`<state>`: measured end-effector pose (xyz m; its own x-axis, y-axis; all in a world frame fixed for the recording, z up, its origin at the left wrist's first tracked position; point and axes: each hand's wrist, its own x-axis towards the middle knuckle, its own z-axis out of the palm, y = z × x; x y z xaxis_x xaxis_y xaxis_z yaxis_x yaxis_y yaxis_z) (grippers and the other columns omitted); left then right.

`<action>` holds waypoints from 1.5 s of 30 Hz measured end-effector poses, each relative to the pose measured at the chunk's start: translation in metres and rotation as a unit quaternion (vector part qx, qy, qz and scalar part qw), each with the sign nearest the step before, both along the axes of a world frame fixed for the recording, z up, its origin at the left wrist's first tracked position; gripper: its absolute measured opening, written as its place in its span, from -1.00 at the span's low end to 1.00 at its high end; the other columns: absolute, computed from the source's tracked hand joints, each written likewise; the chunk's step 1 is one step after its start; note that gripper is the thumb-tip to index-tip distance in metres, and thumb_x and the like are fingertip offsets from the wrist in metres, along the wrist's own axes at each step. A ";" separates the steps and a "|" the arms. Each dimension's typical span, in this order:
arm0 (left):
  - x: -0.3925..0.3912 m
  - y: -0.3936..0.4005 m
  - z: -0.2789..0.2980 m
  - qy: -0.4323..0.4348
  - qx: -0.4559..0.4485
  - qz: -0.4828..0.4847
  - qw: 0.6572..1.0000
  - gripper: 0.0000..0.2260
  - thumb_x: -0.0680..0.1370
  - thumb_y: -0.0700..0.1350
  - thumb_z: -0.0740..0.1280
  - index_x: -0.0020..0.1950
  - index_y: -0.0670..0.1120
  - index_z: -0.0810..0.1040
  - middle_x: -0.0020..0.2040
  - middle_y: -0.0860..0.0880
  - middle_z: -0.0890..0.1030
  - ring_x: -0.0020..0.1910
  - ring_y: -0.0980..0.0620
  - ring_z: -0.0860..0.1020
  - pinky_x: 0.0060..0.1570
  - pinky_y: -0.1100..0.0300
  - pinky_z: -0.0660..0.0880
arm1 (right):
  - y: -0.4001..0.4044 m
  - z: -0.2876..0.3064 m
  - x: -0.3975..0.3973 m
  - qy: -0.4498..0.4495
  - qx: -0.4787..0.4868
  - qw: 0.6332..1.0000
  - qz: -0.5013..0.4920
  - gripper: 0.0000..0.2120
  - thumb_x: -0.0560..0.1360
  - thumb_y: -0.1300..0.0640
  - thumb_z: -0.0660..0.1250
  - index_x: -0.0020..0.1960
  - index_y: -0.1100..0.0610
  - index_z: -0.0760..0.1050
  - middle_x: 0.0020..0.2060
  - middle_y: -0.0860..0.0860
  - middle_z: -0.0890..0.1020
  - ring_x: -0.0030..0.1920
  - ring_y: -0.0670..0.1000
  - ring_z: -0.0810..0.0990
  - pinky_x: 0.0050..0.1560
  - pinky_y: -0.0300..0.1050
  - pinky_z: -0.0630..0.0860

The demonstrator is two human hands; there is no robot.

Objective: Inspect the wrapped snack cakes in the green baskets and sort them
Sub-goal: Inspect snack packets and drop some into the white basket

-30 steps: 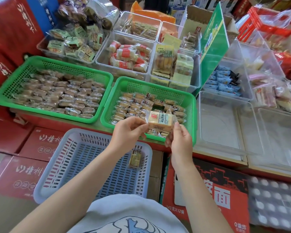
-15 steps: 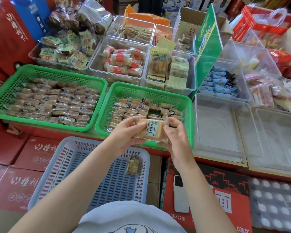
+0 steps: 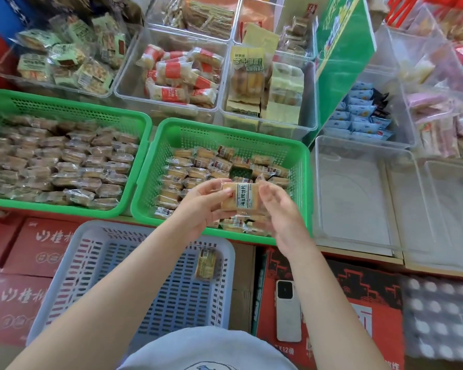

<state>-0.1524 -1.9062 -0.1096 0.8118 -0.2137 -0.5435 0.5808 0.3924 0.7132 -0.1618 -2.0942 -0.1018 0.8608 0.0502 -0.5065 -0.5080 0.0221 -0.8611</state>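
Two hands hold one wrapped cake (image 3: 238, 196) over the front of the right green basket (image 3: 302, 182): the left hand (image 3: 202, 205) pinches its left end, the right hand (image 3: 280, 209) curls round its right side. More cakes fill this basket and the left green basket (image 3: 64, 108) beside it. Below the desk's front edge, a grey basket (image 3: 96, 276) holds one cake (image 3: 205, 263).
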 end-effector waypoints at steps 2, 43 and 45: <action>0.013 -0.005 -0.009 -0.003 0.053 0.007 0.999 -0.68 0.60 -0.20 0.39 0.36 -0.14 0.54 0.21 -0.18 0.65 0.05 -0.10 0.69 -0.05 0.07 0.66 | -0.001 -0.006 0.014 -0.009 -0.092 0.995 0.046 -0.61 0.46 -0.20 0.45 0.23 -0.08 0.56 0.06 -0.03 0.68 -0.04 0.03 0.70 -0.17 -0.05 0.63; 0.096 -0.008 -0.133 -0.296 0.664 -0.390 0.565 -0.41 0.66 0.30 -0.16 0.65 0.14 -0.13 0.65 -0.02 -0.23 0.61 -0.10 -0.29 0.56 -0.17 -0.25 | 0.026 -0.101 0.190 -0.171 -0.621 0.689 0.333 -0.66 0.55 -0.03 0.39 0.18 0.16 0.46 0.15 0.12 0.42 0.16 0.14 0.46 -0.11 0.00 0.38; 0.096 -0.008 -0.133 -0.295 0.663 -0.392 0.566 -0.42 0.66 0.30 -0.15 0.65 0.15 -0.12 0.65 -0.02 -0.23 0.61 -0.10 -0.29 0.56 -0.17 -0.26 | 0.027 -0.101 0.193 -0.173 -0.637 0.669 0.342 -0.69 0.55 -0.01 0.39 0.15 0.17 0.46 0.17 0.13 0.39 0.14 0.14 0.47 -0.14 -0.01 0.36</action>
<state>-0.0563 -1.9139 -0.2431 0.8740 -0.3550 -0.3317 -0.2858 -0.9278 0.2398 0.0317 -2.0669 -0.2027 0.9336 0.2105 -0.2901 0.2113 -0.9770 -0.0289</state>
